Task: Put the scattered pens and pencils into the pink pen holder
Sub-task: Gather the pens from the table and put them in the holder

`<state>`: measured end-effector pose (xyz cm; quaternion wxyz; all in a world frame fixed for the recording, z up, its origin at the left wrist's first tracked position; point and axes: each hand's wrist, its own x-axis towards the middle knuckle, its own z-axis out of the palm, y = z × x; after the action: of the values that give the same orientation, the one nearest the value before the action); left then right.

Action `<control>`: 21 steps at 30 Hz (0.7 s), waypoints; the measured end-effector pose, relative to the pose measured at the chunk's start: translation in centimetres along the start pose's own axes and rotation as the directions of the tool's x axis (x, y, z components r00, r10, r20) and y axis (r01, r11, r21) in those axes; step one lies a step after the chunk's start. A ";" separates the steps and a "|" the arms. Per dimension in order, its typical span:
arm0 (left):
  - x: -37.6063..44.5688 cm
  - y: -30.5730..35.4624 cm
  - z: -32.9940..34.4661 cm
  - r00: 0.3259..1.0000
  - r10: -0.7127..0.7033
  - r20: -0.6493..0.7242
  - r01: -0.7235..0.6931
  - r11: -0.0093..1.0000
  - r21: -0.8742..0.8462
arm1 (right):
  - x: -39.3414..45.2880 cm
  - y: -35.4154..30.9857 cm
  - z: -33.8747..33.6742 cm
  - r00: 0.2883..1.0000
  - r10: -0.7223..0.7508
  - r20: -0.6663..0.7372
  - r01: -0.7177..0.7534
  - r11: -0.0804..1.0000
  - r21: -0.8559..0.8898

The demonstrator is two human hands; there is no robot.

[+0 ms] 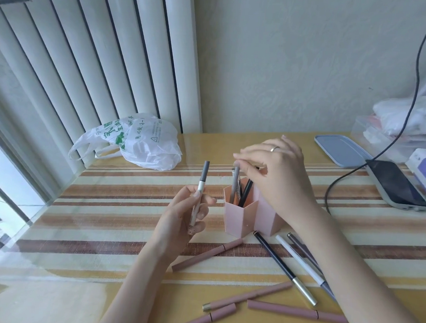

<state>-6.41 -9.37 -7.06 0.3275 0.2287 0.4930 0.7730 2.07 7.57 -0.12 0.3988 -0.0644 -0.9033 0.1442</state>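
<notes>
The pink pen holder point(241, 214) stands mid-table with a few dark and grey pens upright inside. My right hand point(276, 170) hovers over its mouth, fingertips pinched on the top of a grey pen point(235, 185) that stands in the holder. My left hand point(183, 214), just left of the holder, grips a white pen with a grey cap point(200, 193), held nearly upright. Several pens lie in front of the holder: dusty-pink ones point(207, 254) point(297, 311), a black pen with a gold end point(284, 266) and a white pen point(300, 260).
A white plastic bag point(138, 141) lies at the back left by the blinds. At the right are a blue lid point(340, 149), a phone point(395, 185) with a black cable point(343, 176), a box and a pile of bags. The striped mat point(104, 204) covers the table.
</notes>
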 end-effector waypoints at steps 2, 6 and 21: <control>-0.2 0.1 0.2 1.000 -0.003 0.021 0.003 1.000 0.018 | 0.1 -0.6 -0.4 0.999 -0.033 -0.009 0.032 0.999 -0.013; -0.6 0.2 0.5 0.996 -0.006 0.090 0.001 0.999 0.046 | -0.3 -2.1 -0.2 0.990 -0.086 0.108 0.081 0.996 0.046; -0.3 -0.1 0.4 0.991 0.008 0.130 -0.024 0.993 0.118 | 0.7 -1.2 -2.3 0.973 0.161 -0.166 -0.058 0.865 0.498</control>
<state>-5.91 -9.32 -7.02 0.3382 0.3014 0.5143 0.7282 3.35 7.04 2.25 0.4829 -0.0271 -0.7869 0.3833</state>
